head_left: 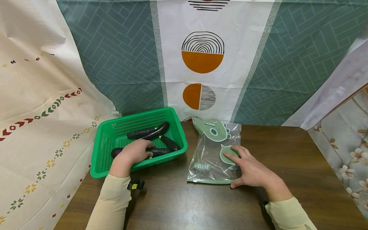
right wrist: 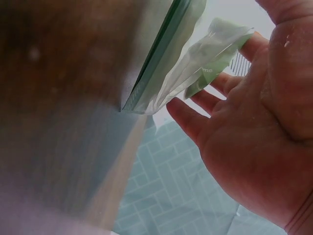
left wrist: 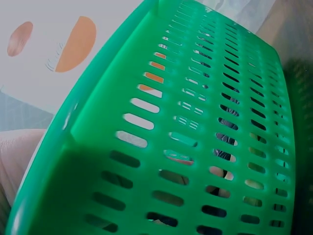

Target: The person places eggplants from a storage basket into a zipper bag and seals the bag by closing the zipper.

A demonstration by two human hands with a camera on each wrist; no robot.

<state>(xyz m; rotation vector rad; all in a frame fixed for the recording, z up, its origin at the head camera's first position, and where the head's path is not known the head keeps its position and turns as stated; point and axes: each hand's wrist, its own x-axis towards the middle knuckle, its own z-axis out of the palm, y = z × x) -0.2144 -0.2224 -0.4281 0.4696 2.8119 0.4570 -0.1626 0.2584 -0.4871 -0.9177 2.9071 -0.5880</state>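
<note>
In the head view, my left hand (head_left: 137, 151) reaches into a green plastic basket (head_left: 181, 135) and grips a dark eggplant (head_left: 159, 152) near the front wall, thumb and fingers bent about it. The palm hides part of the eggplants beneath. Behind it lie a glossy eggplant (head_left: 161, 130) and several others. My right hand (head_left: 253, 167) rests on the right side of a clear zip bag (head_left: 211, 159) with green prints, its fingers spread. From the right wrist view, the fingers (right wrist: 188, 117) look extended beside the bag's raised edge (right wrist: 215, 54).
The basket and bag stand side by side on a brown wooden table (head_left: 184, 204). A patterned cloth (head_left: 126, 64) hangs along the back edge. A cream cloth (head_left: 51, 127) drapes on the left, and a floral cloth (head_left: 348, 159) borders the right side.
</note>
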